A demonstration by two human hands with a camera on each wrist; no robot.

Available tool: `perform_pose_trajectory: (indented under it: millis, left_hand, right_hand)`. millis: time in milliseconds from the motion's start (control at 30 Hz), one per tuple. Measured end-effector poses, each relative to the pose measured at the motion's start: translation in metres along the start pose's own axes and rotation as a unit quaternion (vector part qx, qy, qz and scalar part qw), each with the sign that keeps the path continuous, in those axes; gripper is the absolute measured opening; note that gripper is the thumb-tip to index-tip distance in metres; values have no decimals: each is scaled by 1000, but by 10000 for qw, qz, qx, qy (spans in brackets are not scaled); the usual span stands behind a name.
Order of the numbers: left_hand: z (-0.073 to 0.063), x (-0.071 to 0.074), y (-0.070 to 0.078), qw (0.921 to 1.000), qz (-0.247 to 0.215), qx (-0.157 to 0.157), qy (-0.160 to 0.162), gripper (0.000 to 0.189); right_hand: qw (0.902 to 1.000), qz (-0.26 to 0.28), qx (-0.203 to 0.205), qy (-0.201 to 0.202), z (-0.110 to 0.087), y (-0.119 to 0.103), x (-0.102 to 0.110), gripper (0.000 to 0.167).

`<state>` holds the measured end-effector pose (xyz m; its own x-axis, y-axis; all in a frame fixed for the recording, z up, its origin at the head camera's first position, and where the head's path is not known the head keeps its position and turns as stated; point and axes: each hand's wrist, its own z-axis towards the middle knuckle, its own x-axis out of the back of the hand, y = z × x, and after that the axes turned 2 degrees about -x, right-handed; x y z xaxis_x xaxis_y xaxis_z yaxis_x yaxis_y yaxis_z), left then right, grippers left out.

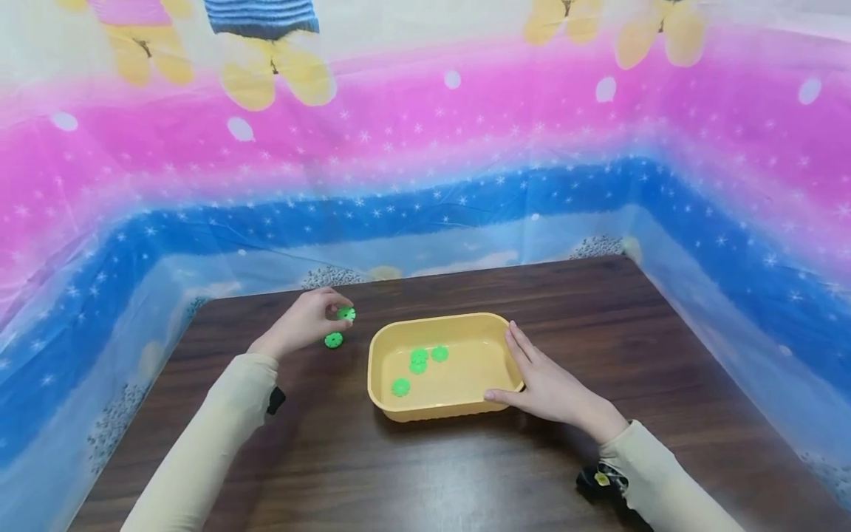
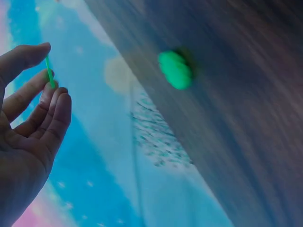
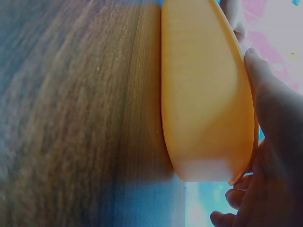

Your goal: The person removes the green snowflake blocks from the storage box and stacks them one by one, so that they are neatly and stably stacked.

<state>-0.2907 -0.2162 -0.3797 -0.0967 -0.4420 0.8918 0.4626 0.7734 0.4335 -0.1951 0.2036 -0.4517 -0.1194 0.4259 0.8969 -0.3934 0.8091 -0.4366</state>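
In the head view my left hand (image 1: 302, 323) pinches a green notched plastic disc (image 1: 346, 314) above the table, left of a yellow plastic basin (image 1: 435, 408). The left wrist view shows this disc (image 2: 50, 72) edge-on between thumb and fingertips. Below that hand a second green disc (image 1: 333, 340) lies on the wood; it is blurred in the left wrist view. My right hand (image 1: 555, 388) holds the basin's right end, thumb on the near rim and fingers along the end rim. Several green discs (image 1: 400, 387) lie inside, toward the left; two of them overlap.
The dark wooden table (image 1: 425, 473) carries the basin near its middle. A patterned cloth backdrop (image 1: 425, 185) in pink, blue and white stands behind the table and along both sides. Dark wrist-worn devices (image 1: 595, 482) sit at the cuffs.
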Motion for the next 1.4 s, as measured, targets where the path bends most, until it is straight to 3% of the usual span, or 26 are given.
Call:
perform_pose_trajectory:
  millis: [233, 367, 533, 900, 1400]
  left_hand:
    - [-3, -16, -27, 9989, 28, 465, -13, 34]
    - [-8, -24, -35, 9973, -49, 738, -14, 35]
    - [-12, -33, -43, 9964, -58, 845, -54, 35]
    - [-14, -42, -51, 9954, -56, 947, -96, 32]
    - [-14, -42, -53, 9948, -132, 981, -244, 36]
  right_hand:
    - [10000, 66, 5, 20, -1, 3, 0, 116]
    - [10000, 88, 24, -8, 0, 2, 0, 116]
    - [10000, 59, 7, -32, 1, 2, 0, 117]
    - [9999, 103, -11, -88, 1, 3, 0, 117]
    - [9999, 84, -31, -69, 0, 1, 1, 117]
